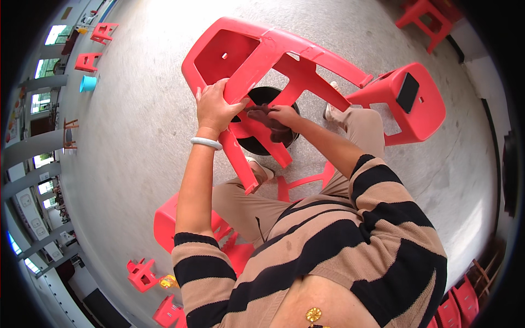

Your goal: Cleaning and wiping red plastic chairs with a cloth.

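Observation:
A red plastic stool (249, 71) is held tipped over in front of me, its legs spread toward me and to the right. My left hand (215, 106) grips one of its legs close to the seat, fingers over the edge. Bunched in my right hand (285, 117) is a dark brown cloth (276, 130), against or close to the stool's inner legs; the exact contact is hidden. Beneath the stool, on the floor between my feet, stands a round black basin (252, 145), whose contents I cannot make out.
To the right, a second red stool (429, 112) carries a black phone (408, 93). Part of another red stool (165, 221) shows beneath me. Further red stools (87, 62) and a light-blue bucket (88, 83) stand far left; another stool (426, 23) is at upper right, near the wall.

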The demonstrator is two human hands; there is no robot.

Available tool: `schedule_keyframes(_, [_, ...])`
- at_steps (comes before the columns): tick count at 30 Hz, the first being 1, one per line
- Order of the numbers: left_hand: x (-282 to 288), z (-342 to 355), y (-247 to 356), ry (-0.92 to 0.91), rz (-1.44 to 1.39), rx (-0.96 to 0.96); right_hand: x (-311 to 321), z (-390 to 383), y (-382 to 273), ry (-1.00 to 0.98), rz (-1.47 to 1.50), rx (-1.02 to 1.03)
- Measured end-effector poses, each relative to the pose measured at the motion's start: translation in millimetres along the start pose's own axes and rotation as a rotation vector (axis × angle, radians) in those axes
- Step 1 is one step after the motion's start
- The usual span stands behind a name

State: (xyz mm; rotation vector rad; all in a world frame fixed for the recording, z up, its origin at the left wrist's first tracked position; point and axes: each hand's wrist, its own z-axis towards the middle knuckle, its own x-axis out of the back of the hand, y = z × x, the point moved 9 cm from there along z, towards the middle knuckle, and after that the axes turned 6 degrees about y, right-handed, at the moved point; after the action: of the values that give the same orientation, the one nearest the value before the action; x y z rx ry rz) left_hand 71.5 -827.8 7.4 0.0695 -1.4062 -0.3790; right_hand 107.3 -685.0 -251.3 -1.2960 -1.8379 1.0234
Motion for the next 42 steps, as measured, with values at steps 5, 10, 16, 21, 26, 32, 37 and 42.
schedule_keyframes(5, [-3,4,5,0.034,-0.004,-0.056,116,22,-28,0.331,-0.451,0.277])
schedule_keyframes(10, [6,5,10,-0.019,-0.010,-0.045,143,31,-25,0.456,-0.922,0.282])
schedule_keyframes(16, [2,3,2,-0.022,0.011,-0.031,67,26,-3,0.478,-0.950,0.383])
schedule_keyframes(21, [9,-8,-29,-0.032,-0.004,-0.007,-37,21,1,0.225,-0.952,0.419])
schedule_keyframes(26, [12,-20,-38,-0.029,0.010,0.003,-85,11,5,0.087,-0.937,0.481])
schedule_keyframes(32, [8,-13,-45,0.009,0.035,0.076,25,49,-15,0.340,-1.112,0.499])
schedule_keyframes(37, [12,-16,-52,0.055,0.033,0.118,77,69,-22,0.250,-1.237,0.245])
schedule_keyframes(42, [10,-10,-47,0.084,0.043,0.099,3,65,-22,0.251,-1.081,0.387])
